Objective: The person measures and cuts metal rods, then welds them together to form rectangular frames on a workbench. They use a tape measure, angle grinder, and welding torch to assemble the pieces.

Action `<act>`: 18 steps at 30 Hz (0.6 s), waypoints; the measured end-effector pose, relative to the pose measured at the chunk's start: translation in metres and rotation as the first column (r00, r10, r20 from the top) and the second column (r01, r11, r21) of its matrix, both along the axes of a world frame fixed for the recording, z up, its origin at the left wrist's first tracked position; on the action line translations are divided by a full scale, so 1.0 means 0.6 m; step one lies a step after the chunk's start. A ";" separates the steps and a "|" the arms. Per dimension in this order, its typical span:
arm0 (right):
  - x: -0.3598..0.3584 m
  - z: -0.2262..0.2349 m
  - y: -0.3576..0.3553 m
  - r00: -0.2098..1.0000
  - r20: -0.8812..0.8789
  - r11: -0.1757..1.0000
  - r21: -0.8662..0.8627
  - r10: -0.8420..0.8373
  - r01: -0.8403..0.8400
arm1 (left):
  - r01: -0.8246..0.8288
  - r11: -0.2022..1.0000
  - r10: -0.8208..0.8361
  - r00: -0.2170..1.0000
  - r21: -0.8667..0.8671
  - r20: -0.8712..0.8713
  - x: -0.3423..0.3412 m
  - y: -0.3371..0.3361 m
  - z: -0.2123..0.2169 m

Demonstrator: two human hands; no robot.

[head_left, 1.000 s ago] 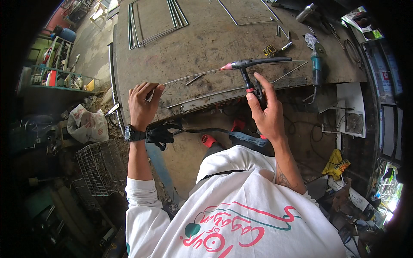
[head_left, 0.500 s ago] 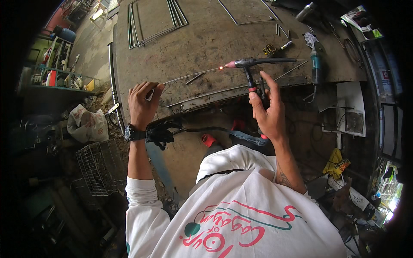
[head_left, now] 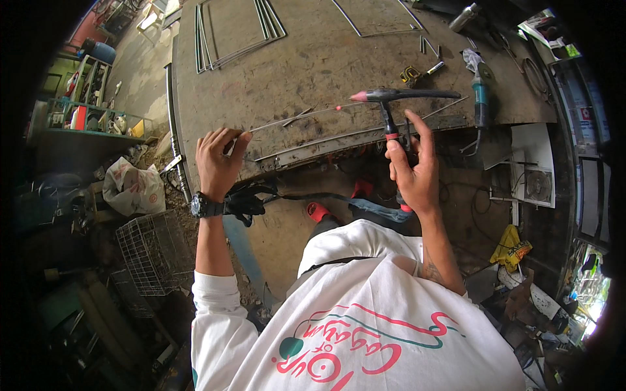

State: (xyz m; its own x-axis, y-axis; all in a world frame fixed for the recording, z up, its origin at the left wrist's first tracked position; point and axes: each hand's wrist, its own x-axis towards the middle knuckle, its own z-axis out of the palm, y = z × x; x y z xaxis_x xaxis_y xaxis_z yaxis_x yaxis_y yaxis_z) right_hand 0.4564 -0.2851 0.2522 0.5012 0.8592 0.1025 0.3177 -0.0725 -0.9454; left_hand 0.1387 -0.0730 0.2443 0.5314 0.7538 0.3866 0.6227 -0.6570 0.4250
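Note:
My right hand (head_left: pixel 415 166) is wrapped round the handle of a TIG welding torch (head_left: pixel 387 116), its forefinger stretched upward. The torch has a pink nozzle pointing left and a long black back cap. In my left hand (head_left: pixel 220 153), a thin metal rod (head_left: pixel 280 122) is pinched between thumb and fingers. It reaches right across the bench edge, and its far tip glows orange just short of the nozzle, with a small gap between. Under the rod, a short dark metal piece (head_left: pixel 297 117) lies on the worn workbench (head_left: pixel 274 85).
Bent metal rod frames (head_left: pixel 241 47) lie at the bench's far side. A tape measure (head_left: pixel 410 76) and a teal angle grinder (head_left: pixel 480 103) lie to the right. A metal bar (head_left: pixel 326 146) runs along the near edge. A wire cage (head_left: pixel 143 251) stands at lower left.
The torch has moved slightly right, away from the rod's tip. The bright glow at the nozzle has gone, and the rod's tip is a duller orange. My left hand has barely shifted.

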 end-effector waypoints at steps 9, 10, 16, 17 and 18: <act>0.014 0.023 -0.059 0.978 -0.201 0.996 0.059 -0.054 0.068 | -0.039 0.992 0.031 0.997 -0.124 -0.065 -0.032 -0.102 0.004; 0.017 0.022 -0.065 0.977 -0.203 0.995 0.063 -0.060 0.074 | -0.025 0.992 0.021 0.999 -0.121 -0.036 -0.037 -0.112 -0.005; 0.024 0.024 -0.082 0.973 -0.217 0.994 0.054 -0.079 0.093 | -0.033 0.988 0.029 0.999 -0.152 -0.033 -0.043 -0.169 -0.007; 0.025 0.024 -0.081 0.973 -0.215 0.994 0.051 -0.079 0.092 | -0.032 0.987 0.027 0.999 -0.160 -0.035 -0.045 -0.174 -0.008; 0.025 0.025 -0.081 0.974 -0.213 0.995 0.048 -0.079 0.091 | -0.026 0.987 0.021 0.999 -0.159 -0.035 -0.047 -0.178 -0.011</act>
State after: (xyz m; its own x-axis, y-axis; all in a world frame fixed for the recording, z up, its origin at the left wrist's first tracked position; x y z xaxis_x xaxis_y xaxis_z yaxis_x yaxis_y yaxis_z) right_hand 0.4717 -0.3339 0.2669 0.5880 0.8081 0.0346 0.1066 -0.0350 -0.9937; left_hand 0.1108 -0.1796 0.2379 0.5231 0.8168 0.2433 0.6525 -0.5675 0.5022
